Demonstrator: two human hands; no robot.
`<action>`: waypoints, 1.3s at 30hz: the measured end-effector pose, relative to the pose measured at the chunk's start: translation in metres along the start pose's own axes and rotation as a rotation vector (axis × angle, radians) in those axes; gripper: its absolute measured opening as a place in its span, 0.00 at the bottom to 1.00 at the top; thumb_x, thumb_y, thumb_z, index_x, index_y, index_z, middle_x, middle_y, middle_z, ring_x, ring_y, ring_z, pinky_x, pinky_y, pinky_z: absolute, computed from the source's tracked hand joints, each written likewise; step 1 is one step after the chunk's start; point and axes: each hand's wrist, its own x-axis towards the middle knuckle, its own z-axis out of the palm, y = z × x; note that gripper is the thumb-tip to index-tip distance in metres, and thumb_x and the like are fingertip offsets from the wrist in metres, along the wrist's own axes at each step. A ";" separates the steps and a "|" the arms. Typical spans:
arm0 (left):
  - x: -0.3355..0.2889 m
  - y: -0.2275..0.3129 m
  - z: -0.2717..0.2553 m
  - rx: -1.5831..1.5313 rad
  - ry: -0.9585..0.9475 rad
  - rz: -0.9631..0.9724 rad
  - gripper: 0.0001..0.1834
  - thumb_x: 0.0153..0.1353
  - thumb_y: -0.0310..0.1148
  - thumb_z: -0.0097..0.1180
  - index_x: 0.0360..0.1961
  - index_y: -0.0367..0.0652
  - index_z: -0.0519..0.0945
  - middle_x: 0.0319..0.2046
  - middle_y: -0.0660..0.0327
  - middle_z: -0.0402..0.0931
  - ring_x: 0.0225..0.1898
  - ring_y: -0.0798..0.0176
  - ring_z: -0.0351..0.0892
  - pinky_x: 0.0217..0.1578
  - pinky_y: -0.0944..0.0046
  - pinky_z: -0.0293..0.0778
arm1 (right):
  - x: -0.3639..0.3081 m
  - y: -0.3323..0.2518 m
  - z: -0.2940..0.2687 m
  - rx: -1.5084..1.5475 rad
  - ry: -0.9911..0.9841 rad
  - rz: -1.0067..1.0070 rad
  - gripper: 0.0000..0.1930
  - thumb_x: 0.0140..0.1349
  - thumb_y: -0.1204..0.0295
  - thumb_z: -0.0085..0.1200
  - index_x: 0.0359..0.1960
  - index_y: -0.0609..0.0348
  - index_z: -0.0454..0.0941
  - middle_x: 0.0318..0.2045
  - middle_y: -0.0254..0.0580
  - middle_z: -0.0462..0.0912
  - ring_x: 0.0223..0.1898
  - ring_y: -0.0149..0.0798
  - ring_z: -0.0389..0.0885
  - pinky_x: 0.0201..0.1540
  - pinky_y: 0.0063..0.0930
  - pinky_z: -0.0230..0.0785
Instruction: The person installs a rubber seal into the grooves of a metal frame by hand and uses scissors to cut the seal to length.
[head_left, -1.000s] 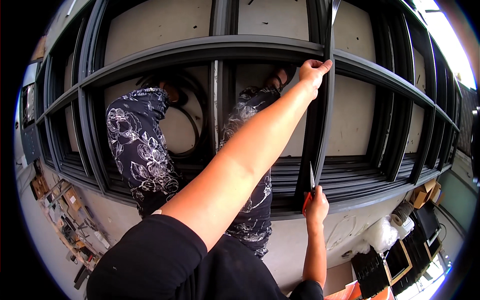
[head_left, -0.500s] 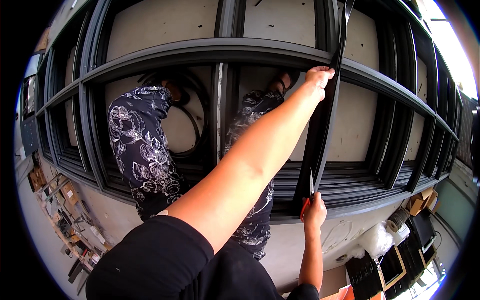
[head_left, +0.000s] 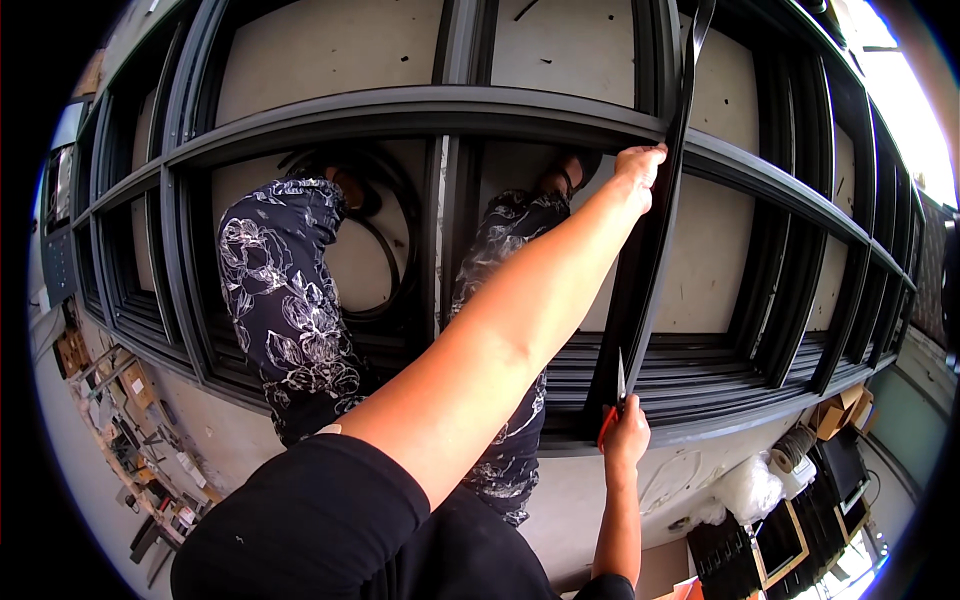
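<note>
A long black strip (head_left: 688,80) runs from the upper right down across the dark grey metal frame (head_left: 400,106). My left hand (head_left: 640,178) reaches far out and is closed at the strip's edge, beside the frame's middle bar; the fingertips partly hide the grip. Lower down, near the frame's close side, my right hand (head_left: 628,434) grips scissors (head_left: 607,424) with orange-red handles. Their pointed blades face away from me, along the strip's near part. The blades look nearly closed, and whether they touch the strip I cannot tell.
My legs stand inside the frame's openings, with a coil of black strip (head_left: 408,235) around one foot. Bars and rails cross on every side. A cardboard box (head_left: 842,410), clear plastic bag (head_left: 750,488) and rack with parts lie at the right; cluttered shelving (head_left: 125,420) stands left.
The whole view has shifted slightly, so the frame and both hands sit a little lower. Both hands keep their hold, with no clear movement against the frame.
</note>
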 end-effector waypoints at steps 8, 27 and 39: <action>0.000 0.005 -0.005 0.007 -0.066 -0.047 0.06 0.55 0.29 0.61 0.23 0.47 0.78 0.18 0.69 0.72 0.17 0.72 0.67 0.19 0.68 0.62 | 0.001 -0.002 -0.002 -0.008 -0.003 -0.004 0.15 0.54 0.68 0.65 0.34 0.56 0.68 0.26 0.48 0.79 0.27 0.54 0.80 0.28 0.42 0.73; -0.135 0.217 0.007 -0.222 -0.597 0.245 0.17 0.64 0.29 0.47 0.45 0.23 0.73 0.38 0.44 0.77 0.37 0.55 0.79 0.41 0.59 0.79 | -0.040 -0.032 -0.020 0.340 0.392 0.085 0.21 0.52 0.73 0.70 0.46 0.61 0.76 0.31 0.40 0.81 0.29 0.37 0.79 0.35 0.28 0.73; -0.433 0.328 -0.098 0.568 -0.687 0.732 0.21 0.66 0.38 0.52 0.48 0.28 0.70 0.32 0.56 0.74 0.27 0.69 0.73 0.26 0.71 0.68 | 0.000 -0.152 -0.156 2.110 -0.028 -0.383 0.13 0.67 0.65 0.55 0.49 0.51 0.67 0.32 0.39 0.77 0.31 0.32 0.73 0.33 0.23 0.69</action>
